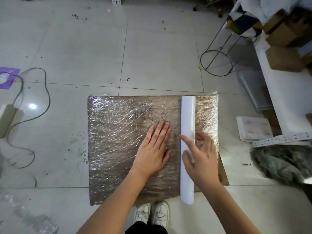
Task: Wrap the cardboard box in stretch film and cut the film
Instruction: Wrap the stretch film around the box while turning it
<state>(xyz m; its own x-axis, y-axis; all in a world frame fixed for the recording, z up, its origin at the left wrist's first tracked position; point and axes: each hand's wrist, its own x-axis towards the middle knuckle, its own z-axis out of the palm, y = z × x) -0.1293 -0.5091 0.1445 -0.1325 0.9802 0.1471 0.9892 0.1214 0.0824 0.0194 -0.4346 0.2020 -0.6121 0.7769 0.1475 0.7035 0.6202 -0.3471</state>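
The right hand (200, 154) is on the roll (187, 149) of film. Its thumb and first finger lie over the left side of the roll, and the other fingers are bent on the right side. It looks like a loose hold, not a tight one. The left hand (154, 149) lies flat with straight fingers on the film (118, 141), just left of the roll. It presses down and holds nothing.

The roll is white and lies on top of the box (109, 166), near the box's right side. It runs from the far edge of the box to past the near edge. The box sits in the middle of the frame on the floor (84, 48). Shiny, wrinkled film covers its whole top.

Two white shoes (152, 215) show at the bottom, just under the box. A dark cable (47, 102) loops on the left. A wire stand (217, 61) is at the upper right, and small brown boxes (283, 39) sit on a white shelf (278, 92) at the right edge.
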